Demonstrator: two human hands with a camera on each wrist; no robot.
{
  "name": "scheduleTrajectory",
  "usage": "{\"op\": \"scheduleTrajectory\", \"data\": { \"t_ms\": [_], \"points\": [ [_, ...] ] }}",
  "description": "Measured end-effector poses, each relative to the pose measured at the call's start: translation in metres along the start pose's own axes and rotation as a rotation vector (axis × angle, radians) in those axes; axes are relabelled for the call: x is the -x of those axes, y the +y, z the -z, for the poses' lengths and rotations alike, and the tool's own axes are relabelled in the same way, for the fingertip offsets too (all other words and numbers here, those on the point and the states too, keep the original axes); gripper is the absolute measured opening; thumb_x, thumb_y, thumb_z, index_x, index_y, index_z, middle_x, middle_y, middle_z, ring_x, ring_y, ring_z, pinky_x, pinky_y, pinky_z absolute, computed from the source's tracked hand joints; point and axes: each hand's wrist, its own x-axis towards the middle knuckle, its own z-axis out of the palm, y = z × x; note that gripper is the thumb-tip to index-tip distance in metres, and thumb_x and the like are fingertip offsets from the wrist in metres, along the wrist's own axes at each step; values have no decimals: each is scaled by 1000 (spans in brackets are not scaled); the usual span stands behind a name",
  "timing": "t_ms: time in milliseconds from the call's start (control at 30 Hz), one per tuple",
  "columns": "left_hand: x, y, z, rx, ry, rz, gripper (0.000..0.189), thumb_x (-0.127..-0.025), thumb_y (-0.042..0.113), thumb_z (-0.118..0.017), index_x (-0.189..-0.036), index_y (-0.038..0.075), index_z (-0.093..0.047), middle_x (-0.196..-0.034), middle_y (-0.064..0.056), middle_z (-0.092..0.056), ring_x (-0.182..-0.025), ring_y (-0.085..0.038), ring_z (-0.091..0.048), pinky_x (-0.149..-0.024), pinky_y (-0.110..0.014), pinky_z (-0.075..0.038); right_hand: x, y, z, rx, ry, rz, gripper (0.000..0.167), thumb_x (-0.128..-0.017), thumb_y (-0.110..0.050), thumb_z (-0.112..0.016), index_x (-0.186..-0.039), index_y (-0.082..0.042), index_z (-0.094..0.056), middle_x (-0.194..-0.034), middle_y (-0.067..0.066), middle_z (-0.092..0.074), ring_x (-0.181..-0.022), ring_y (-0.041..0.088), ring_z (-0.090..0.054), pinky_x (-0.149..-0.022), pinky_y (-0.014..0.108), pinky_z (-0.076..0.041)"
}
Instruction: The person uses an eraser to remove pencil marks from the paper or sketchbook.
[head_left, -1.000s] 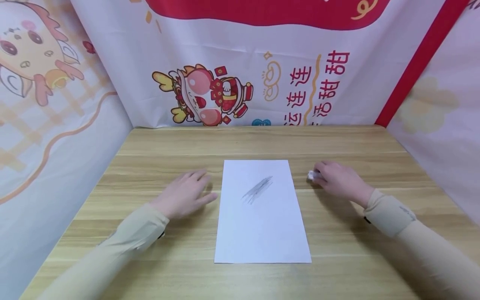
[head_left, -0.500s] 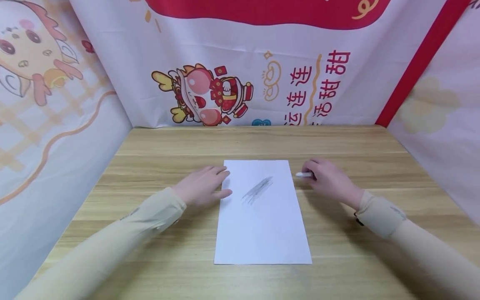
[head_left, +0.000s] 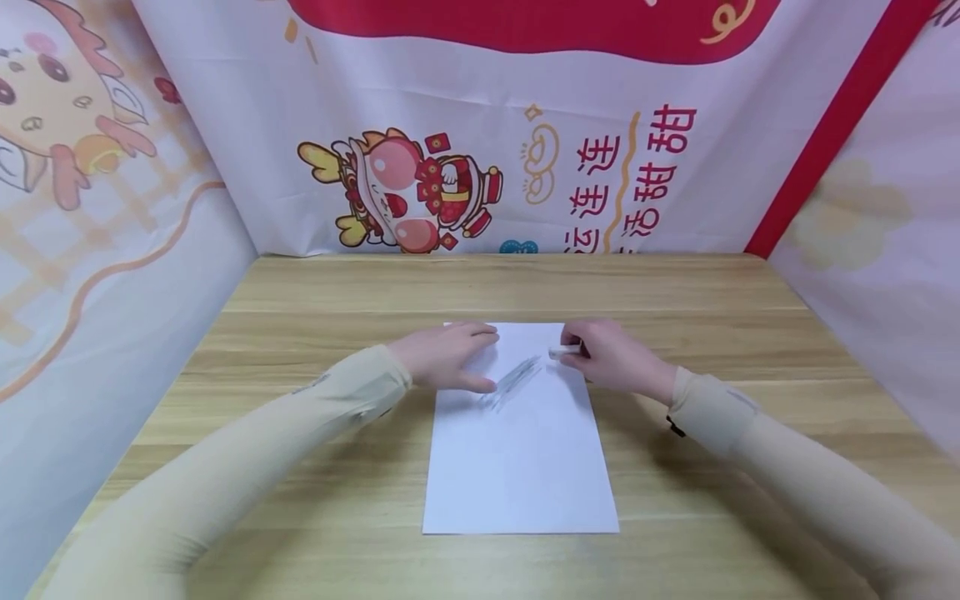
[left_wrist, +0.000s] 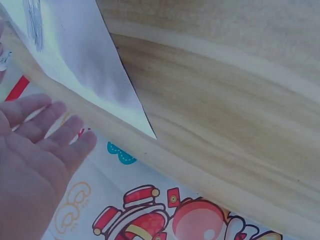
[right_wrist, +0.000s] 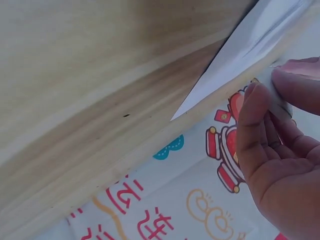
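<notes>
On the left, the left grip (head_left: 446, 358) holds nothing: its fingers lie extended over the upper left of the white paper (head_left: 521, 467), thumb spread apart. Whether they press on it, I cannot tell. If they only hover, the sheet, which seems unweighted, could skid or buckle under any sideways drag. The thumb tip ends right at the lower left end of the grey scribble (head_left: 519, 382), so a careless shift could smear the marks, or the thumb could get bumped.

In the middle, the paper lies flat on the tabletop (head_left: 315, 333), the scribble on its upper half. Pushing hard in one spot might crumple it.

On the right, the right grip (head_left: 611, 354) pinches a small white block (head_left: 558, 352) over the paper's upper right, just beside the scribble. Little of it juts past the fingers, so a weak pinch could let it slip, or knuckles could scrape the sheet.

Around these, left to right: a patterned side cloth (head_left: 112, 258), a back cloth (head_left: 420, 92) with a cartoon figure and red lettering, and a pale right cloth (head_left: 862, 275). Only the thumb crowds the scribble; nothing else stands in the way.
</notes>
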Motion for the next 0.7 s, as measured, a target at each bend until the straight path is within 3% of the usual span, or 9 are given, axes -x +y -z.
{"op": "scheduleTrajectory", "data": {
  "t_ms": [267,467,700],
  "points": [
    [-8,-6,0,20,-5,13,64,-95,40,-64,-147,8,-46,-152,-8,-39,-140,-24,-34,-113,-40,-26,-20,2,-6,-27,-37,-3,9,-88,-6,-73,-95,-4,-67,-85,2,-65,-73,15,-58,-65,31,-52],
    [-13,-15,-7,35,-36,26,65,-92,42,-68,-146,11,-48,-151,-7,-42,-139,-24,-35,-112,-41,-28,-28,5,-11,-28,-59,5,7,-88,-5,-72,-92,-5,-66,-83,2,-64,-71,16,-57,-64,32,-50],
    [-16,-20,-11,-20,-65,-22,60,-94,44,-63,-145,17,-51,-153,-8,-38,-141,-28,-31,-113,-43,-26,-34,9,-16,-3,-93,20,7,-89,-2,-69,-95,-4,-69,-88,4,-66,-78,16,-59,-73,35,-53]
  ]
}}
